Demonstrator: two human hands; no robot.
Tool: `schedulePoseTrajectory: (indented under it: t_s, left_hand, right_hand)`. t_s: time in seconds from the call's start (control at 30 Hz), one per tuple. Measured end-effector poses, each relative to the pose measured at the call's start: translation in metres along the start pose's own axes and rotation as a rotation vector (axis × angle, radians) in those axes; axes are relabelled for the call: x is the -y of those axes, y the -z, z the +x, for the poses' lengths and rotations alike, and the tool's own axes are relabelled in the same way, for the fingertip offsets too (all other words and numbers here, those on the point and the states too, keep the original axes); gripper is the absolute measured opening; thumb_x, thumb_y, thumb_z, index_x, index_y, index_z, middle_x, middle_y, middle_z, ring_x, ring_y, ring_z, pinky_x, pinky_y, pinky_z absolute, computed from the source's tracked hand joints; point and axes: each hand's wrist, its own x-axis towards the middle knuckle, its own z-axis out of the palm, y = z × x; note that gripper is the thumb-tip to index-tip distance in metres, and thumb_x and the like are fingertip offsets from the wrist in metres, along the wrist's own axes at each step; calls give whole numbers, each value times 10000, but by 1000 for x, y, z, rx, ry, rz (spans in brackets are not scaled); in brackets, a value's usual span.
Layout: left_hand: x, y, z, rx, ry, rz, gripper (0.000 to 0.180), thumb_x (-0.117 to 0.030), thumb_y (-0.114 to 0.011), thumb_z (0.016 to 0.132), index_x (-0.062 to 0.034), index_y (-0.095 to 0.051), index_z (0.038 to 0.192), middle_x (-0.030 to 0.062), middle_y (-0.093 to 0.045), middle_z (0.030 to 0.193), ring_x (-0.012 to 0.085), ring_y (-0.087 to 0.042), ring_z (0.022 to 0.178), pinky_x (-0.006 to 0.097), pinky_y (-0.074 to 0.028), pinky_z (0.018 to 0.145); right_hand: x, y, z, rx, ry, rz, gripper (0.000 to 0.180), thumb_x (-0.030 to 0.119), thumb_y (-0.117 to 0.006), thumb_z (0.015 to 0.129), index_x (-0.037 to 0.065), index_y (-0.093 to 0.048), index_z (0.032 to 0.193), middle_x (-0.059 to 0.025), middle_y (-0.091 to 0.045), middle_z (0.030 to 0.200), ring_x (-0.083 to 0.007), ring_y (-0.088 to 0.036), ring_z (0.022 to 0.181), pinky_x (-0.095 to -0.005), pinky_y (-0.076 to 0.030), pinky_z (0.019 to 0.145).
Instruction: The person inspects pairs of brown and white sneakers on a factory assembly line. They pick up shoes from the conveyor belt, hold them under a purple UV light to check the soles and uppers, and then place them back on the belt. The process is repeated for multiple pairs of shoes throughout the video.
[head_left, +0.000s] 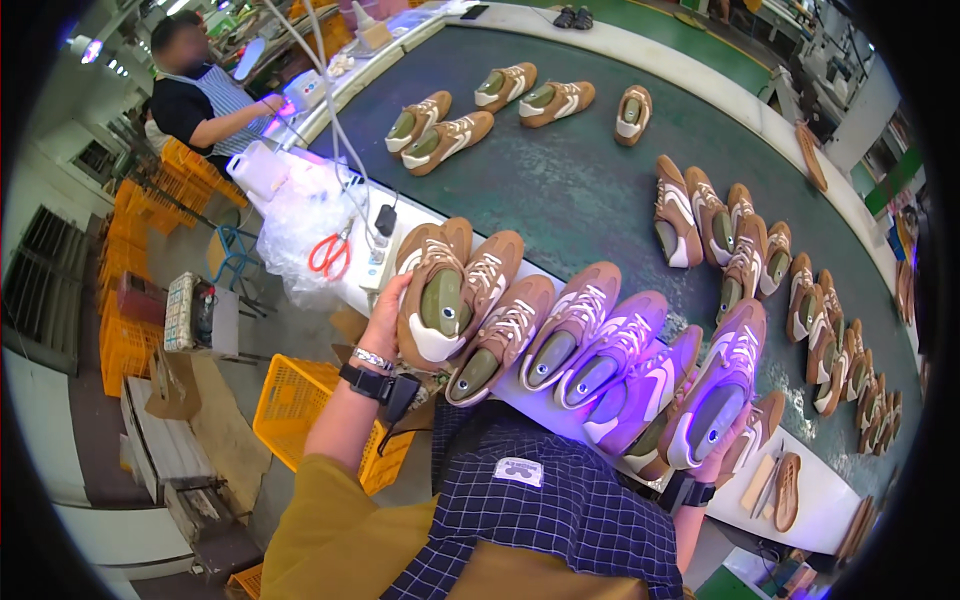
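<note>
My left hand (386,322) is closed around the heel side of a brown sneaker (431,337) with white laces and a green insert inside. At the right, my right hand (722,452) grips the heel end of another such sneaker (731,345), tinted purple by the light. Between them several matching sneakers stand in a row along the white table edge, among them one sneaker (507,325) close beside the left-hand one and a purple-lit sneaker (650,390) beside the right-hand one. The fingers under both held shoes are mostly hidden.
More brown sneakers (450,141) stand on the dark green belt (560,200). Red-handled scissors (330,256) lie near a plastic bag (312,215). Loose soles (788,490) rest at the right. A yellow crate (290,405) stands below left; a person (205,95) works beyond.
</note>
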Motion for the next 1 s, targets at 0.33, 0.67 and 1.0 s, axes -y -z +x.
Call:
schedulePoseTrajectory:
  t_s: [0.33,0.67,1.0]
  left_hand:
    - [-33,-4,-6,-10,-305,847,405,-152,-648,771,36,-537,1113,97,-615,1013,135,-594,863,261,-480,774]
    - [-117,61,6,-231,-431,828,379,-144,-664,766,31,-550,1082,78,-615,1006,130,-575,896,266,-458,808]
    - [-103,87,40,-60,-245,832,410,-133,-668,739,10,-565,1109,53,-615,1015,124,-573,911,257,-448,817]
  right_hand:
    - [8,8,-1,-13,12,-36,679,563,-386,849,46,-382,1289,-154,-518,1163,-271,-547,1009,-376,-464,853]
    - [13,14,4,-14,26,-61,623,523,-372,874,54,-393,1284,-138,-517,1170,-256,-542,1024,-358,-456,871]
    - [2,5,2,-9,6,-46,569,483,-358,899,61,-403,1279,-123,-516,1178,-241,-537,1039,-341,-448,890]
